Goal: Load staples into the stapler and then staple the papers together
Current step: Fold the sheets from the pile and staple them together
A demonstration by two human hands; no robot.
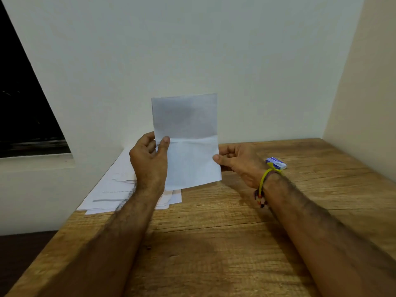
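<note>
Left hand and right hand are seen pinching the side edges of a creased white sheet of paper, held upright at the centre of the frame above a wooden tabletop.

A loose pile of white printed papers is spread on the tabletop at centre left, under the left forearm; a small blue-and-white box lies at right, beside the right wrist, where a yellow cord bracelet is worn.
</note>
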